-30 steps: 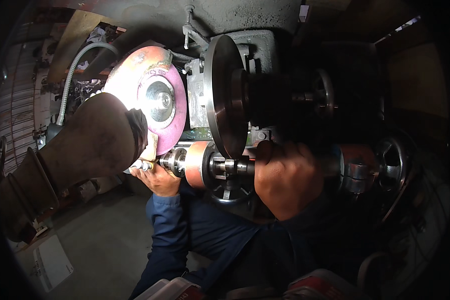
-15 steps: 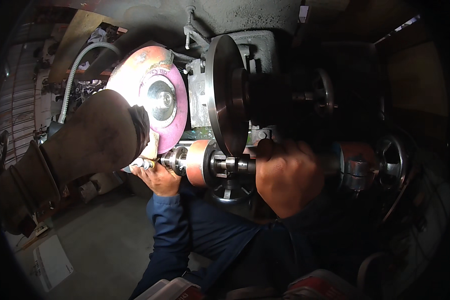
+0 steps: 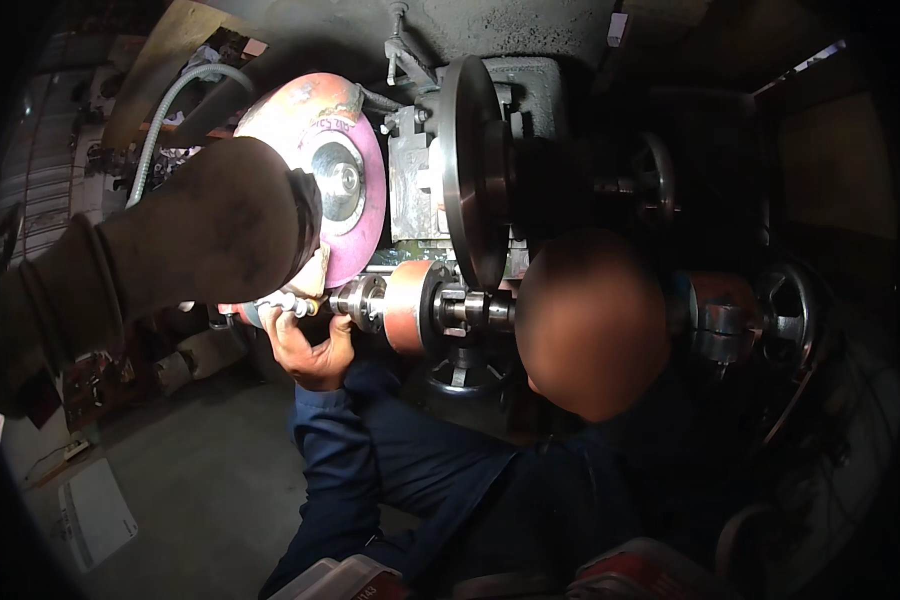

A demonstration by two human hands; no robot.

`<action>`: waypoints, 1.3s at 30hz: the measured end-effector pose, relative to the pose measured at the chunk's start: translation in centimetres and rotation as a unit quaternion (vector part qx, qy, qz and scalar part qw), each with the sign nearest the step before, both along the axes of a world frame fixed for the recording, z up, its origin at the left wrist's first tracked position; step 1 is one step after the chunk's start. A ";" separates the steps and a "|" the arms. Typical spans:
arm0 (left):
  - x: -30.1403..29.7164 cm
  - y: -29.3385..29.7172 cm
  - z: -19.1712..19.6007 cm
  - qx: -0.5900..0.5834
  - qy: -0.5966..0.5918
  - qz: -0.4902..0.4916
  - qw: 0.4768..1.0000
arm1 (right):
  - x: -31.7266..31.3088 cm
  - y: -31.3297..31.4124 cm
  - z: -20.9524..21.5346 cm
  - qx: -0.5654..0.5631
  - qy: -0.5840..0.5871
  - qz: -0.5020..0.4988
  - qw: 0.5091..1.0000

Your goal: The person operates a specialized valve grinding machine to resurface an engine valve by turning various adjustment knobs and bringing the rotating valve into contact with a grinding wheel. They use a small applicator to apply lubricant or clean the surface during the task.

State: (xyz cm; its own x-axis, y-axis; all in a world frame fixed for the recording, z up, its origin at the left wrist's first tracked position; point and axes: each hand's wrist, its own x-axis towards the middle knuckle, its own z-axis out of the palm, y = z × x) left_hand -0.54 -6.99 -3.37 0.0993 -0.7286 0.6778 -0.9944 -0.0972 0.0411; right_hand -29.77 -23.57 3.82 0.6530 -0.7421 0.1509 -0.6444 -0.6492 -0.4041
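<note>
In the head view, the left hand (image 3: 312,350) is curling its fingers around a small metal workpiece (image 3: 288,303), holding it just beside the lower rim of the pink grinding wheel (image 3: 335,190); the right hand is lying hidden, so its grip cannot be told; a dark padded guard (image 3: 200,235) is covering the wheel's left side; a steel disc (image 3: 467,170) is standing right of the wheel.

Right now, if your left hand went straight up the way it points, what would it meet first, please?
The left hand would probably meet the small silver metal piece at its fingertips, then the pink round grinding wheel; depth is unclear.
</note>
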 end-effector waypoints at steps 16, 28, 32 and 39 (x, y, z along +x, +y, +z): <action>-0.5 -1.8 0.0 -0.091 0.030 -0.092 0.991 | 0.4 0.6 -0.8 -0.023 0.030 -0.013 0.999; -0.9 -2.3 -0.8 -0.138 0.044 -0.049 0.988 | 0.9 1.1 -2.1 -0.023 0.020 -0.052 0.998; 0.9 -1.6 -3.2 -0.207 0.008 -0.032 0.978 | 1.0 1.9 -2.6 0.003 0.016 -0.073 0.997; 5.0 -1.6 -6.8 -0.270 -0.200 0.045 0.941 | -0.5 1.0 -3.2 0.241 -0.103 0.094 0.961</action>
